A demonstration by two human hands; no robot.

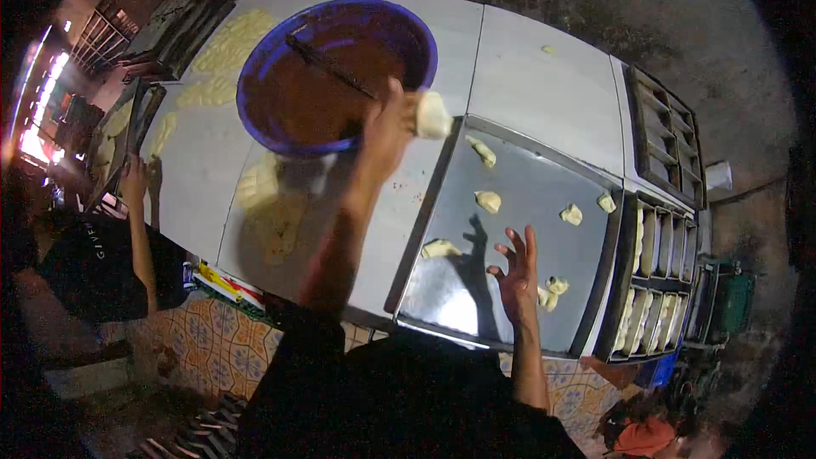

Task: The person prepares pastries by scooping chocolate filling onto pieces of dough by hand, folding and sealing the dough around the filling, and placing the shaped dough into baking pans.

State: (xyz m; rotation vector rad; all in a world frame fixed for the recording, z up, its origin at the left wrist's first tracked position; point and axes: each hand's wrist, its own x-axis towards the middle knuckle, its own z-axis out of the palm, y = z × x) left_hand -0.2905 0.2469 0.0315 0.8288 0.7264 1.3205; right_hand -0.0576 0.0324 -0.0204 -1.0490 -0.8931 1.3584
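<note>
My left hand (388, 138) is beside the right rim of a purple-blue basin (253, 110), slightly blurred, its fingers closed round a pale piece of dough (433, 116). Inside the basin lies a brown, crumbly-looking filling (314, 106), with a dark stick-like tool (327, 64) leaning across it. A large metal tray (531, 187) stands right of the basin. Several small dough pieces lie on it, among them one near the middle (488, 201) and one at the left edge (440, 248). Over the tray's near part, my right hand (517, 279) is open with spread fingers, apparently holding nothing.
Flattened dough pieces (259, 183) lie on the white table (535, 51) around the basin. Divided baking pans (653, 238) line the right side, some compartments holding dough rolls. At far left, another person's hand (132, 180) touches a dark tray. Patterned tiles (204, 336) cover the floor.
</note>
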